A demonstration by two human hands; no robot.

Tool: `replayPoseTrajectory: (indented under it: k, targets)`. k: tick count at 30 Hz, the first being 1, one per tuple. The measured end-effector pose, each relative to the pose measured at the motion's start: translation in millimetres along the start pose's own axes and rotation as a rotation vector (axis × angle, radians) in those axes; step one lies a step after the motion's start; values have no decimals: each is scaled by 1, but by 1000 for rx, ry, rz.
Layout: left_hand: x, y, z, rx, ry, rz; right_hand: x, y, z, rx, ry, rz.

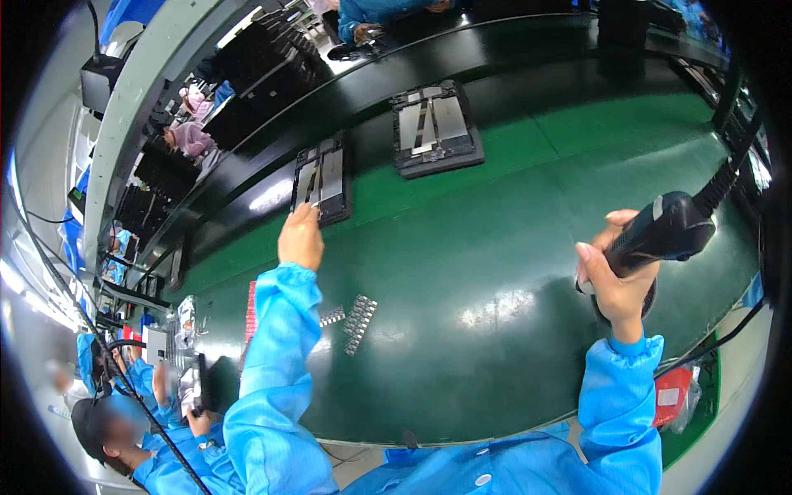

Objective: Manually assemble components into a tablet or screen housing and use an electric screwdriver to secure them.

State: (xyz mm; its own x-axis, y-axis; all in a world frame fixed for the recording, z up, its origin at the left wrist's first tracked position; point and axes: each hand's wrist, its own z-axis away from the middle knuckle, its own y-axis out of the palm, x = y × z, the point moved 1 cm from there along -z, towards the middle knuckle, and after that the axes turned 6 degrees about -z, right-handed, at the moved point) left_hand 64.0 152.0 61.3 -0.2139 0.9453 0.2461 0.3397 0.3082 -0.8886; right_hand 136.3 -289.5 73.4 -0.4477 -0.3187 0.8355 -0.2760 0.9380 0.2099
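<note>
My left hand [301, 239] reaches forward with its fingers closed at the near edge of an opened tablet [332, 177], whose inner parts show. The fingertips are partly hidden, but they seem to grip that edge. My right hand [620, 285] is wrapped round a black handheld scanner [660, 235], lifted above the right side of the bench. A ribbed cable [716, 191] runs from its upper end. A second opened tablet [433, 128] lies farther back, right of the first, with pale flat blocks inside.
Green matting covers the bench [462, 363]. Two sheets of small labels [360, 325] and a red strip [251, 309] lie near my left forearm. A dark raised track [528, 70] runs behind. A co-worker [115, 437] sits at left; another person's hands [367, 33] show across.
</note>
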Motion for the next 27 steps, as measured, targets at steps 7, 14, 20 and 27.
replayPoseTrajectory:
  k: [7, 14, 20, 27]
  targets:
    - [-107, 24, -59, 48, 217, -151, -4, 0, 8, 20, 51, 40]
    - [-170, 36, -128, 173, 192, -223, -3, 0, 13, 20, 146, -14]
    - [-162, 45, -153, 115, 82, -124, -19, -4, 10, 48, 62, -34]
    - [-166, -19, -124, -172, 21, 53, -6, -5, 9, -54, 106, -14]
